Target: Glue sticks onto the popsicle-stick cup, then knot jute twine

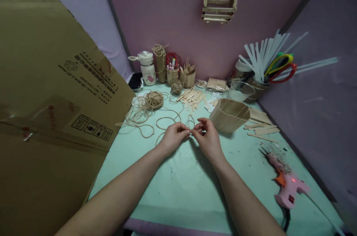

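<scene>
Over the middle of the table my left hand [176,135] and my right hand [206,135] meet, fingertips pinched close together. Between them is a thin strand of twine [191,120], which makes a small loop just beyond the fingers. Loose twine runs from there toward a ball of twine [154,100] at the back left, beside a tangle of more strands. Just right of my right hand stands a basket made of popsicle sticks [230,116], apart from the hand. The exact grip on the twine is partly hidden by my fingers.
A large cardboard box [55,91] walls off the left side. At the right lies a pink hot glue gun [290,186] with its red light lit. Popsicle sticks [262,129] lie near it. A white bottle [147,68] and holders line the back.
</scene>
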`<state>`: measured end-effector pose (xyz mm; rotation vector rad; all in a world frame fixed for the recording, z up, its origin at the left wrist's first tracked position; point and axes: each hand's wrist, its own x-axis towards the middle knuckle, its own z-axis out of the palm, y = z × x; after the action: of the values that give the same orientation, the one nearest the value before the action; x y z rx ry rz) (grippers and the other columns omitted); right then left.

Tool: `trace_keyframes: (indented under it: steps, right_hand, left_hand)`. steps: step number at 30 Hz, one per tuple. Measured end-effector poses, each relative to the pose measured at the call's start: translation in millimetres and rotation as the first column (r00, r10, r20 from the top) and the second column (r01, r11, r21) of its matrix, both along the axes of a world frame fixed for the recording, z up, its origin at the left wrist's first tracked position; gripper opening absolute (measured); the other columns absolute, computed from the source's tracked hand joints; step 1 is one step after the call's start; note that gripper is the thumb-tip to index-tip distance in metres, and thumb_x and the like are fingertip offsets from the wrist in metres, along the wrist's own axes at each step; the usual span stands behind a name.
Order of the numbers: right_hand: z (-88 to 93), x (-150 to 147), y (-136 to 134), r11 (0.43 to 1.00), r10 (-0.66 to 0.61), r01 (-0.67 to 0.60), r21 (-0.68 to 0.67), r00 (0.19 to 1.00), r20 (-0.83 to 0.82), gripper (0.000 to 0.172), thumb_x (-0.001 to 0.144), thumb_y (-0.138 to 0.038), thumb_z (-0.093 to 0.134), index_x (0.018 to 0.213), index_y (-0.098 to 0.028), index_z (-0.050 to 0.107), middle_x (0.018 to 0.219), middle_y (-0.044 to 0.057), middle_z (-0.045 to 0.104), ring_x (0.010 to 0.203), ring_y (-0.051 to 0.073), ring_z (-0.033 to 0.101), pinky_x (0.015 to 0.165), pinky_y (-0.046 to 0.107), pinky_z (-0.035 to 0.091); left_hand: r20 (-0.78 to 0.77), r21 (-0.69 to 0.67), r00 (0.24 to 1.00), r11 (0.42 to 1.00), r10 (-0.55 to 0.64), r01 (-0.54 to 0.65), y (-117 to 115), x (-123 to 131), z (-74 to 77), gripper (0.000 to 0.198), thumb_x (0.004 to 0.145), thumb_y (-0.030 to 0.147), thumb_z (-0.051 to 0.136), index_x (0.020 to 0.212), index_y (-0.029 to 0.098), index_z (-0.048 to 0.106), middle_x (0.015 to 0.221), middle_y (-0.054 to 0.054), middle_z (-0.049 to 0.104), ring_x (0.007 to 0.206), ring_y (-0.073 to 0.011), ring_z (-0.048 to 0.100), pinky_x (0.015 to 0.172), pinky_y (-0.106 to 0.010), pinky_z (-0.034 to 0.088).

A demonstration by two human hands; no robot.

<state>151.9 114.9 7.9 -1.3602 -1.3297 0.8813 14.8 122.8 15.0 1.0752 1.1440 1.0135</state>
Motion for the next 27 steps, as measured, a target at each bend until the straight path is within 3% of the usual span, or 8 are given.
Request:
trace_keyframes:
  steps: [3, 8, 13, 23, 27]
  right_hand:
    - [-0.6, 1.3, 0.1, 0.999, -0.037, 0.036, 0.019, 0.998, 0.048, 0.035, 0.07, -0.03, 0.063, 0.102, -0.017, 0.053, 0.077, 0.001, 0.059, 0.065, 0.014, 0.053, 0.064, 0.03, 0.046]
    - [3.0, -1.4, -2.4, 1.0, 0.005, -0.008, 0.027, 0.994, 0.106, 0.015, 0.075, -0.031, 0.057, 0.08, -0.018, 0.062, 0.076, 0.005, 0.064, 0.068, 0.017, 0.056, 0.065, 0.03, 0.046]
    - [5.0, -3.0, -4.4, 0.999, 0.029, -0.031, 0.013, 0.993, 0.115, 0.017, 0.075, -0.032, 0.057, 0.073, -0.017, 0.064, 0.073, 0.004, 0.065, 0.065, 0.016, 0.056, 0.063, 0.029, 0.044]
    - [3.8, -2.2, -2.8, 0.996, 0.058, -0.046, -0.074, 0.983, 0.172, 0.02, 0.075, -0.034, 0.052, 0.065, -0.018, 0.06, 0.06, 0.001, 0.059, 0.056, 0.015, 0.049, 0.056, 0.027, 0.038]
    - [3.8, -2.6, -2.6, 0.996, 0.033, -0.02, -0.082, 0.987, 0.155, 0.02, 0.073, -0.034, 0.053, 0.064, -0.017, 0.059, 0.06, 0.001, 0.058, 0.057, 0.015, 0.049, 0.056, 0.026, 0.036]
  left_hand:
    - [-0.025, 0.03, 0.999, 0.999, 0.038, -0.038, 0.9, -0.7, -3.7, 0.013, 0.063, 0.021, 0.071, 0.067, 0.014, 0.061, 0.066, -0.001, 0.062, 0.063, -0.0107, 0.054, 0.063, -0.023, 0.04]
    - [-0.052, 0.101, 0.993, 0.99, 0.104, -0.098, 3.5, -2.3, -7.0, 0.014, 0.065, 0.021, 0.071, 0.072, 0.015, 0.06, 0.068, 0.0, 0.062, 0.066, -0.0109, 0.055, 0.064, -0.022, 0.041]
    - [0.04, 0.092, 0.995, 0.991, 0.09, -0.093, 0.4, 0.8, -2.1, 0.032, 0.065, 0.016, 0.069, 0.092, 0.019, 0.052, 0.069, 0.003, 0.063, 0.065, -0.0102, 0.057, 0.067, -0.022, 0.043]
    - [-0.012, 0.129, 0.984, 0.976, 0.176, -0.173, -2.4, 6.5, -2.1, 0.035, 0.067, 0.012, 0.066, 0.097, 0.019, 0.049, 0.07, 0.002, 0.065, 0.067, -0.0109, 0.059, 0.07, -0.024, 0.044]
    - [-0.038, 0.2, 0.99, 0.971, 0.137, -0.127, -2.8, 6.7, -5.3, 0.028, 0.072, 0.014, 0.063, 0.096, 0.019, 0.05, 0.071, 0.003, 0.063, 0.068, -0.0104, 0.058, 0.069, -0.023, 0.043]
